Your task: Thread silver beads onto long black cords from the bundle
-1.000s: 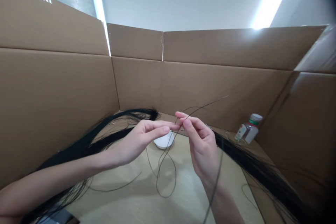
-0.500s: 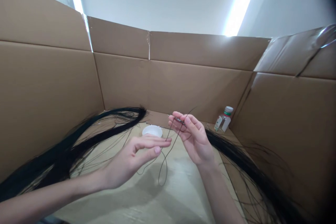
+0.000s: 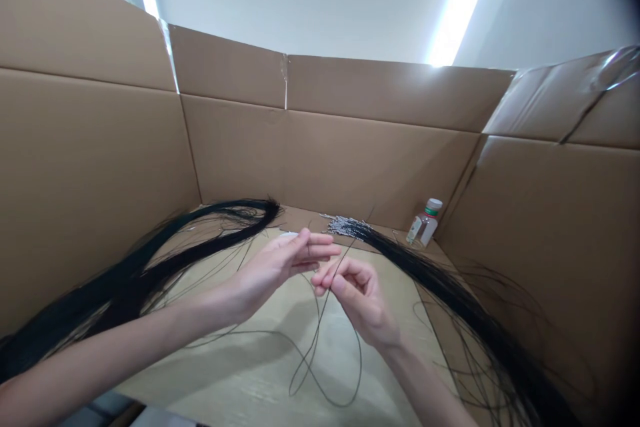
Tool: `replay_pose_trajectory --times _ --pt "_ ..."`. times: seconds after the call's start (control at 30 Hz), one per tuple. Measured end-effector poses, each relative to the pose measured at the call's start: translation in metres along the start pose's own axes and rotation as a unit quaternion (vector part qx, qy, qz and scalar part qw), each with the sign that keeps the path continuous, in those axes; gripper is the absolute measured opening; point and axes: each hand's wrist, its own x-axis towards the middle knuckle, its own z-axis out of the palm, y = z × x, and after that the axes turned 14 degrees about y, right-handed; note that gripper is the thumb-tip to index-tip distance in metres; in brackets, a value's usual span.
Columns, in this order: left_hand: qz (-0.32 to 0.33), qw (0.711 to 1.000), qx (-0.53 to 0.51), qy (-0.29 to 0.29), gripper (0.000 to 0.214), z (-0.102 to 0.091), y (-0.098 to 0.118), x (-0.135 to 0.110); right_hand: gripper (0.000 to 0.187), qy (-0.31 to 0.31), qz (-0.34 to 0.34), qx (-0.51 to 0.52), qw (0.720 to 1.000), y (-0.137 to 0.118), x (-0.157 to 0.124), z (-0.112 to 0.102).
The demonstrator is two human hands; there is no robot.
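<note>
A thin dark strand of hair hangs in loops below both hands. My right hand pinches it between thumb and fingertips, and one end rises above that grip. My left hand is close by on the left, its fingers stretched out and its thumb against the index finger; a short piece of strand sticks up by the thumb tip. Behind the hands lies a long black hair bundle with many silvery tips. My left hand mostly covers a white bowl, leaving only a sliver of rim visible.
Another black hair bundle curves along the left side. A small clear bottle with a white cap stands in the back right corner. Tall cardboard walls surround the pale work surface.
My right hand has moved down and toward me, uncovering the silvery tips. My left hand has risen and moved right, its thumb now against the index finger, covering the bowl. The strand's loops hang wider.
</note>
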Motion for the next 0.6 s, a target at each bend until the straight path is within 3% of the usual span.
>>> replay_pose_trajectory --times 0.27,0.43,0.6 --pt "-0.003 0.997 0.080 -0.005 0.032 0.005 -0.004 0.005 0.020 -0.021 0.143 0.029 0.989 0.013 -0.019 -0.007" --pt "-0.004 0.994 0.102 -0.026 0.032 0.005 -0.016 -0.002 0.019 -0.047 0.182 0.030 0.982 0.019 -0.026 -0.012" --pt "0.007 0.991 0.094 -0.095 0.040 0.006 -0.032 -0.012 0.029 -0.047 0.189 -0.025 0.981 0.012 -0.029 -0.007"
